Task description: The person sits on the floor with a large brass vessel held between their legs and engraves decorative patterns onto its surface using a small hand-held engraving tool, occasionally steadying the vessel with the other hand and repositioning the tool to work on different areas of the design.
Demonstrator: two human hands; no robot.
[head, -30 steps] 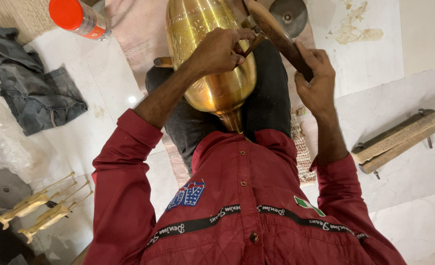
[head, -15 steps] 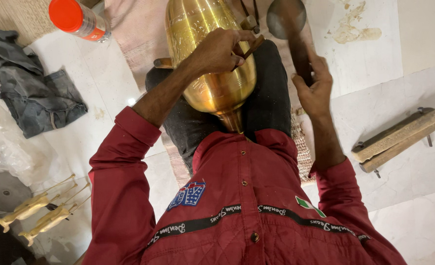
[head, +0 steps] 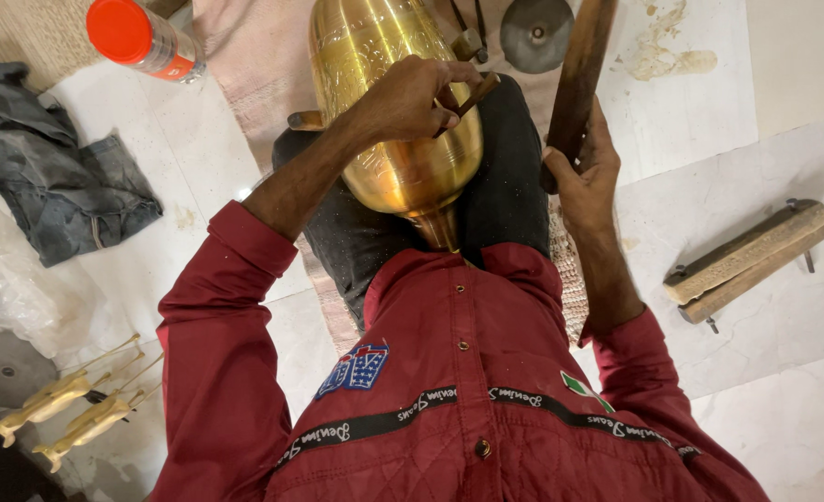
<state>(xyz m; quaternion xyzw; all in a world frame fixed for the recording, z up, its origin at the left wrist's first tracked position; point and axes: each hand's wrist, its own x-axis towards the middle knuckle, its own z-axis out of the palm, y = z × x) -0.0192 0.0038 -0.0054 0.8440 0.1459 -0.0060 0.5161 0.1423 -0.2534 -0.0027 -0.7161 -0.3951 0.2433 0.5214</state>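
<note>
Brass vessel held in the lap, its top cut off by the frame

Left hand [head: 412, 98] pinches a small tool [head: 468, 93] against the brass vessel [head: 393, 121]; right hand [head: 584, 172] grips a wooden mallet handle [head: 584, 65], head unseen.

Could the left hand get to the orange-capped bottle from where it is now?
Probably not straight away: the left hand is closed on a small tool against the brass vessel. The bottle lies on open floor, nothing between.

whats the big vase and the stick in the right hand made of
Vase: looks like brass, polished golden, with bright reflections and engraved bands. Stick in the right hand: likely wood, dull brown, matte, no shine.
</note>
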